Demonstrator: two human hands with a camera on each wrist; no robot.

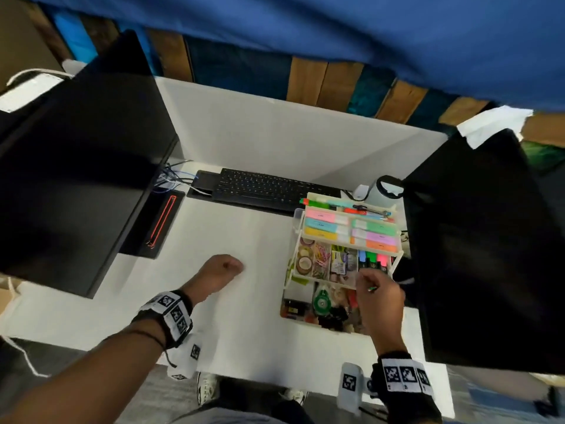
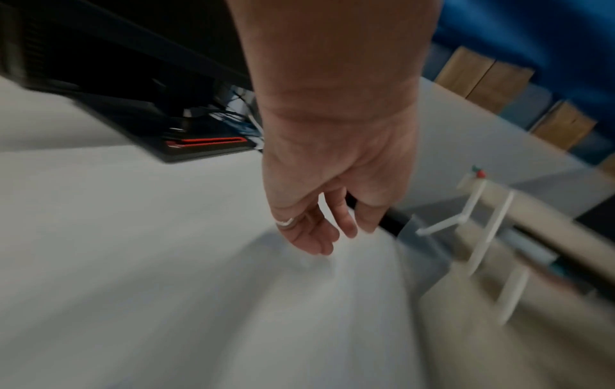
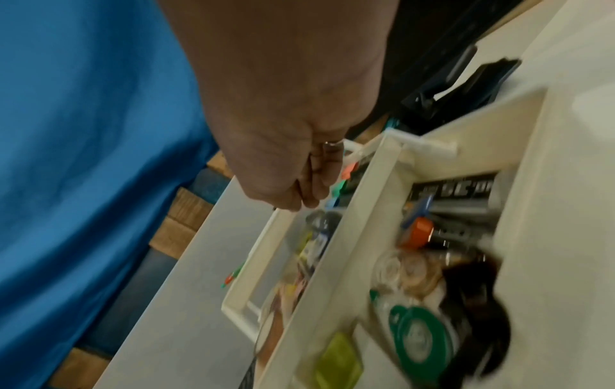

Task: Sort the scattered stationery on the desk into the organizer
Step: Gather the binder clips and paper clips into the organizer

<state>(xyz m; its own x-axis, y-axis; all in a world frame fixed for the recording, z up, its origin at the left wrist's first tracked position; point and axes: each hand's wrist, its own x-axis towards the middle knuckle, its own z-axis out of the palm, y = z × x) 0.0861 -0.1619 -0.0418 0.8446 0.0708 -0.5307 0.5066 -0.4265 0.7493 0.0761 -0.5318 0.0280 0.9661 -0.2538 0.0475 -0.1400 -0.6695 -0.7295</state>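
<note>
A white three-tier organizer [image 1: 297, 216] stands on the right of the white desk [image 1: 238, 234]. Pastel boxes [image 1: 351, 228] fill its top tier; tape rolls [image 1: 305, 259], clips and highlighters [image 1: 371, 259] sit in the middle one, and a green tape dispenser [image 1: 321, 301] lies in the bottom tray. My right hand [image 1: 368, 286] hovers over the front right of the organizer and pinches a small thin item with a green and red end [image 1: 373, 289]. In the right wrist view the right hand [image 3: 309, 202] has bunched fingers that hide the item, above the organizer [image 3: 376, 163]. My left hand [image 1: 232, 266] hangs over the bare desk with loosely curled fingers [image 2: 326, 237], holding nothing.
A black keyboard [image 1: 269, 188] lies behind the organizer. Large black monitors stand at the left [image 1: 76, 179] and the right [image 1: 489, 255], the right one close beside the organizer. A white bottle [image 1: 385, 188] stands at the back right. Blue cloth [image 1: 336, 32] hangs overhead.
</note>
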